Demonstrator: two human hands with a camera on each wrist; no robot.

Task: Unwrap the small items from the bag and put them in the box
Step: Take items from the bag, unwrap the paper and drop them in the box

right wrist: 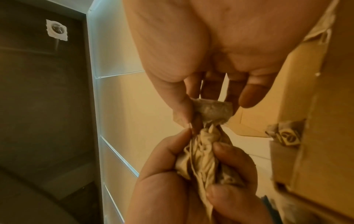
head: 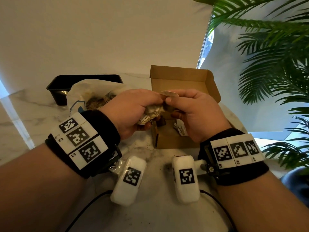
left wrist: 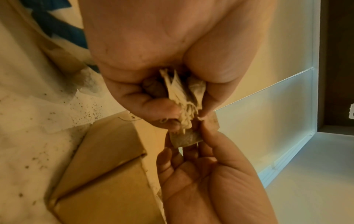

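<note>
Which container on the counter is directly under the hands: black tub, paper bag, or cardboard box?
The open cardboard box: both hands work the crumpled wrapping above it. The black tub and paper bag sit off to the left.

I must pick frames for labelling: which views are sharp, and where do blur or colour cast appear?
Head view: mostly sharp, the box clear, edges bent by the wide lens. Left wrist view: warm yellow cast, box blurred. Right wrist view: same cast, crumpled wrapper fairly sharp.

On the white marble table (head: 150,213), the open brown cardboard box (head: 180,81) is placed right of the crumpled white paper bag (head: 80,96); the black rectangular plastic tray (head: 58,82) is set behind the bag.
</note>
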